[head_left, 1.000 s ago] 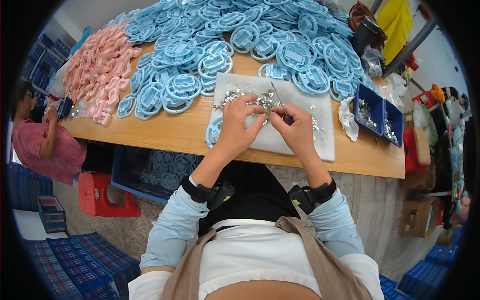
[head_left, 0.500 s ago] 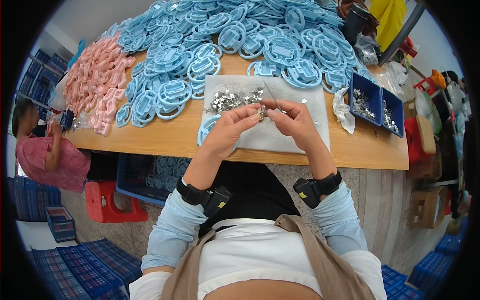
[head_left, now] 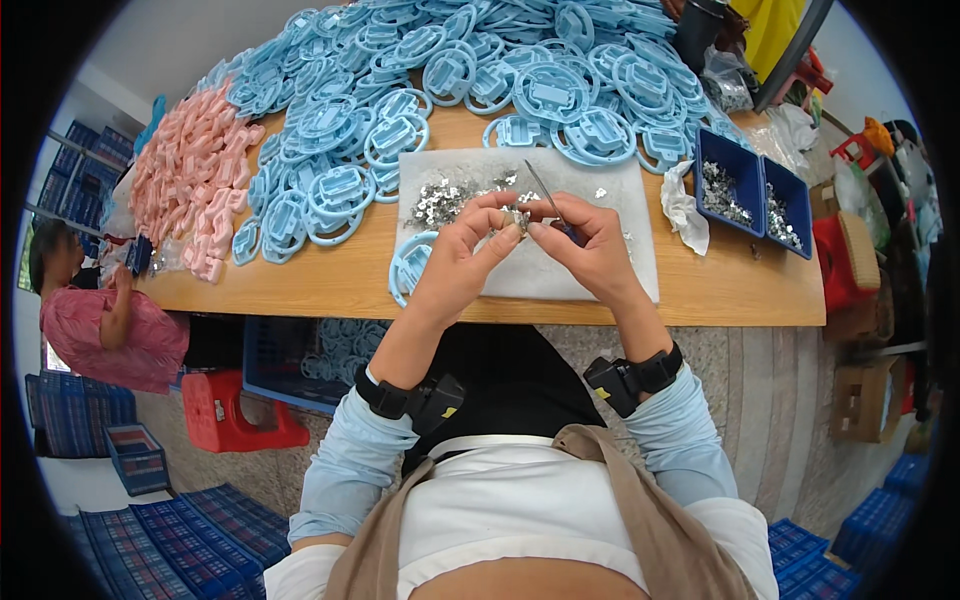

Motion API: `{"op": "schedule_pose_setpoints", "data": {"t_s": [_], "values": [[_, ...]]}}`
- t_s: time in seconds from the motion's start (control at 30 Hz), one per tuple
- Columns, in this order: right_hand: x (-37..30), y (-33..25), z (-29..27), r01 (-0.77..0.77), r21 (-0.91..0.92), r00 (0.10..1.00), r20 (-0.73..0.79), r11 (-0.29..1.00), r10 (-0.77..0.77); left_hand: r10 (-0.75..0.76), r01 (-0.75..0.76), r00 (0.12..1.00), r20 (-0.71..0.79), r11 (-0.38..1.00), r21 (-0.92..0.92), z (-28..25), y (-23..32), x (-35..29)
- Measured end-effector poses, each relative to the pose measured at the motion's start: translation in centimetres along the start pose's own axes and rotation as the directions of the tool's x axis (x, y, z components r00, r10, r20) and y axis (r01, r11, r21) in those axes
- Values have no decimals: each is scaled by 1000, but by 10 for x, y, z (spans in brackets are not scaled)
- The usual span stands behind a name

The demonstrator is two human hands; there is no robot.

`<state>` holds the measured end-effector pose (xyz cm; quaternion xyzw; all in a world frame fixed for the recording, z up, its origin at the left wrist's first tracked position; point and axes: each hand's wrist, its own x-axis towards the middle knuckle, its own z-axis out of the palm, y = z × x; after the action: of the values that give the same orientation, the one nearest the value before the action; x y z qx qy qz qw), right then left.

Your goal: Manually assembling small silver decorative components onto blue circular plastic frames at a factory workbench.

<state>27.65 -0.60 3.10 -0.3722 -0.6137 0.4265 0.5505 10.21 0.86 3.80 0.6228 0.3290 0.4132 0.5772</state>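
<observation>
My left hand (head_left: 452, 255) pinches a small shiny metal piece (head_left: 521, 220) between thumb and fingers. Meeting it at the fingertips, my right hand (head_left: 592, 250) is closed around a thin metal tool (head_left: 541, 184) with a dark handle, its thumb tip against the same piece. The tool's exact kind is unclear, and fingers partly cover the piece. Both hands are above a pale mat (head_left: 600, 283) on the wooden table. Just beyond my left fingers lies a heap of small metal parts (head_left: 437, 203). A light-blue plastic ring (head_left: 405, 268) rests beside my left wrist, partly hidden by it.
Piled blue plastic rings (head_left: 550, 92) and pink plastic parts (head_left: 190, 170) cover the table's far and left sides. Two blue bins (head_left: 727, 219) of metal parts stand right, beside crumpled tissue (head_left: 684, 210). A person in pink (head_left: 118, 335) works at left, near a red stool (head_left: 240, 412).
Both hands stay together at the metal piece. The tool in my right hand has tilted slightly, showing more of its dark handle. The whole view has shifted a little.
</observation>
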Motion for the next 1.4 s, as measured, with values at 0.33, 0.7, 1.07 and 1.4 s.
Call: {"op": "schedule_pose_setpoints", "data": {"t_s": [0.33, 0.7, 1.07, 1.4], "values": [[-4, -3, 3, -19, -49, 998, -68, 999, 15, 156, -145, 988, -7, 934, 326, 2, 6, -4], [-2, -25, -2, 248, -303, 969, 70, 920, -238, -344, 397, 914, 213, 867, -302, -11, 18, -7], [-5, -12, 2, 568, -717, 795, 351, 405, -495, -481, 492, 861, 167, 701, -517, -19, 8, -13], [-10, 4, 18, 384, -457, 903, 5, 802, -429, -313, 323, 946, 82, 919, -225, -9, -1, -19]]}}
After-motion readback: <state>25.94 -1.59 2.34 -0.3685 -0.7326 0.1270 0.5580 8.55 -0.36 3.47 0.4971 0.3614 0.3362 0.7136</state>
